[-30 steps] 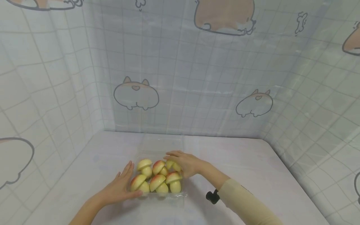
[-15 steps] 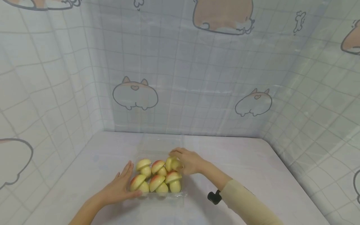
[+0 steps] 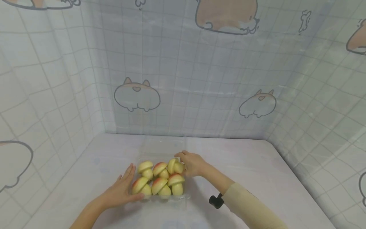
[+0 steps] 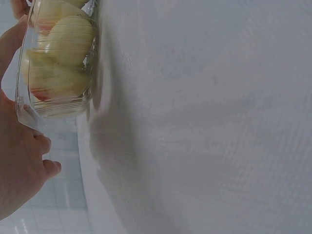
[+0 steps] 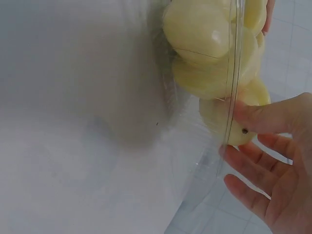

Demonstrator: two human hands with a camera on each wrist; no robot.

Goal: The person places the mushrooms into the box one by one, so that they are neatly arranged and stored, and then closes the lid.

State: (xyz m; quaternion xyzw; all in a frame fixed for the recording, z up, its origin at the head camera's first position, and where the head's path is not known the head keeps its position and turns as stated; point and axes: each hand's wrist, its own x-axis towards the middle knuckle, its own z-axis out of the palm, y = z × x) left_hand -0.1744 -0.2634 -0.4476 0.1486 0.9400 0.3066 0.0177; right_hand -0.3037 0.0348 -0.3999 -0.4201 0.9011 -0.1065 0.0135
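A clear plastic clamshell box [image 3: 183, 197] holds several yellow, red-blushed mushroom-shaped pieces [image 3: 161, 186] in two rows. My left hand [image 3: 123, 189] lies along the box's left side with straight fingers, its thumb at the front left corner. In the left wrist view, the left hand [image 4: 19, 151] is right at the rim. At the back right corner, my right hand [image 3: 194, 163] pinches the mushroom-shaped piece [image 3: 175, 166] there. The right wrist view shows the right thumb [image 5: 265, 117] on this piece, which has a dark dot, and fingers below it.
The box's clear lid [image 3: 164, 147] lies folded back behind it on the white tabletop [image 3: 234, 165]. A black camera mount [image 3: 216, 201] sticks out by the right sleeve [image 3: 248, 203]. Grid-patterned curtain walls [image 3: 183, 79] with dog drawings surround the table on three sides.
My right hand has drawn back slightly to the right, uncovering more of the back right piece, which now lies tilted with its cap to the left. The left hand stays put.
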